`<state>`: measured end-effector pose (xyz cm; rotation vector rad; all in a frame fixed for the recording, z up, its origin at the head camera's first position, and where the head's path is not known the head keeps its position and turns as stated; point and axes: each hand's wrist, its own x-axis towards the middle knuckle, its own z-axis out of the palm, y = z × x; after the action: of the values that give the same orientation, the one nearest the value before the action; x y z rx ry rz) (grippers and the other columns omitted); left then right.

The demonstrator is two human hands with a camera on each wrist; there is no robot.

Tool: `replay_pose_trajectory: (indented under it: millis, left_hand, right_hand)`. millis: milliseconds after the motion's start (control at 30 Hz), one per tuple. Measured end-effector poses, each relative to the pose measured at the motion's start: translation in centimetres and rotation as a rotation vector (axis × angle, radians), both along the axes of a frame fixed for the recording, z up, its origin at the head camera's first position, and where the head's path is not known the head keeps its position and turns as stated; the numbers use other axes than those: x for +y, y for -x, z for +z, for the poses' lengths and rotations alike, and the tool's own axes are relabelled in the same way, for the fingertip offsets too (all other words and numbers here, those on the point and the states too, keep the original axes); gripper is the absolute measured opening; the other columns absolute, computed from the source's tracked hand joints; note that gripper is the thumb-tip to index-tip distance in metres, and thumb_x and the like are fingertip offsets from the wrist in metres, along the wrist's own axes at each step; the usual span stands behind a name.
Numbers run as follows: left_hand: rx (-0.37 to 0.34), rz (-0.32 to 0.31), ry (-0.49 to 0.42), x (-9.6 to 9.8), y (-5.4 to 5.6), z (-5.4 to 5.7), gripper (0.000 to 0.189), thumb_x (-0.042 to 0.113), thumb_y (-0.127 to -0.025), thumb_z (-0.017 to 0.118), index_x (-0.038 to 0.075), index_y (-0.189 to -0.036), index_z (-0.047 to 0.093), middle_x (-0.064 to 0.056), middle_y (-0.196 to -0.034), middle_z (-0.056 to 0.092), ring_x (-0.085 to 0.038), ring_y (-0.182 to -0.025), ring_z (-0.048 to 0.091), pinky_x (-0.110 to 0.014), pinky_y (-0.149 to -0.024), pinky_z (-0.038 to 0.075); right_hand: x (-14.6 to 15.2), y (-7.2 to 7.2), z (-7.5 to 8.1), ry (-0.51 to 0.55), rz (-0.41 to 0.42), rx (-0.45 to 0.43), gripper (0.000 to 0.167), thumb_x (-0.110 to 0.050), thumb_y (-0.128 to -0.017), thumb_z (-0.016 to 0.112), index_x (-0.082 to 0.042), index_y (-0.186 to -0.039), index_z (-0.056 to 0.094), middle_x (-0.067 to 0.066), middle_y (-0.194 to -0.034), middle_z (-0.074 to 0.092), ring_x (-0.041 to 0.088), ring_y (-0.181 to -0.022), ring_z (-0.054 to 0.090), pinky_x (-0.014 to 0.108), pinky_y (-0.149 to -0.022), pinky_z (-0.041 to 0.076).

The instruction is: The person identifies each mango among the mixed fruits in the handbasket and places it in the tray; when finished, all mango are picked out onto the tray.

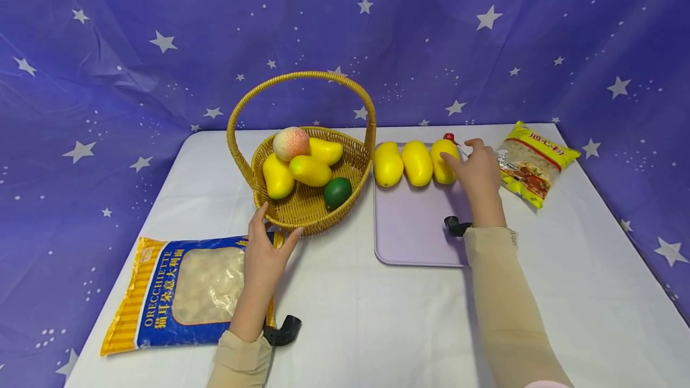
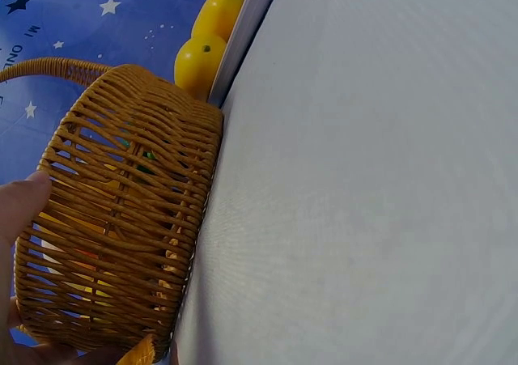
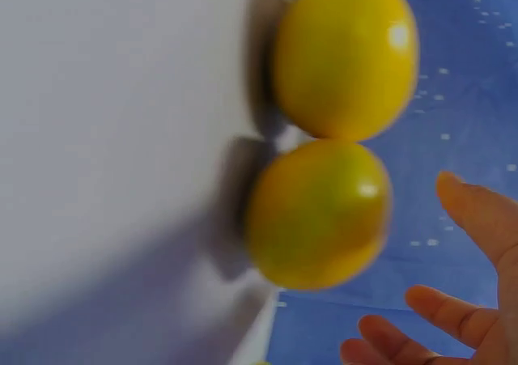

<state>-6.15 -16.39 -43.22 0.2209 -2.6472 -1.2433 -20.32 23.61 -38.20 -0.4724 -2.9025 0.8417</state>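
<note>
Three yellow mangoes lie in a row along the far side of a lilac tray. My right hand hovers at the rightmost mango. Its fingers are spread and stand apart from the fruit in the right wrist view. My left hand is at the near left side of a wicker basket, thumb and fingers spread against its wall. Inside the basket are several yellow mangoes, a pink-and-white peach and a dark green fruit.
A blue and yellow bag of orecchiette lies at the left, partly under my left forearm. A yellow food packet lies at the far right. Something small and red shows behind the tray. A tall handle arches over the basket.
</note>
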Motion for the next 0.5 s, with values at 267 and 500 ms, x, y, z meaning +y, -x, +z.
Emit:
replay_pose_trajectory:
  millis: [267,500]
  left_hand:
    - [0.008,0.006,0.000,0.0,0.1,0.0,0.092,0.055,-0.082,0.070,0.018,-0.153,0.023,-0.014,-0.151,0.031,-0.032,-0.124,0.048,-0.051,-0.097,0.041]
    - [-0.002,0.005,-0.007,0.0,0.0,-0.1,0.091,0.055,-0.083,0.069,0.019,-0.153,0.022,-0.013,-0.151,0.031,-0.032,-0.125,0.048,-0.052,-0.097,0.041]
  right_hand:
    - [-0.8,-1.6,3.2,0.020,-0.002,0.120,0.080,-0.064,-0.086,0.057,-0.010,-0.143,0.043,0.023,-0.123,0.049,0.041,-0.107,0.050,0.057,-0.079,0.044]
    - [-2.3,-3.4,5.5,0.027,0.018,0.209,0.071,-0.056,-0.088,0.059,-0.013,-0.143,0.044,0.018,-0.127,0.050,0.036,-0.108,0.051,0.052,-0.081,0.045]
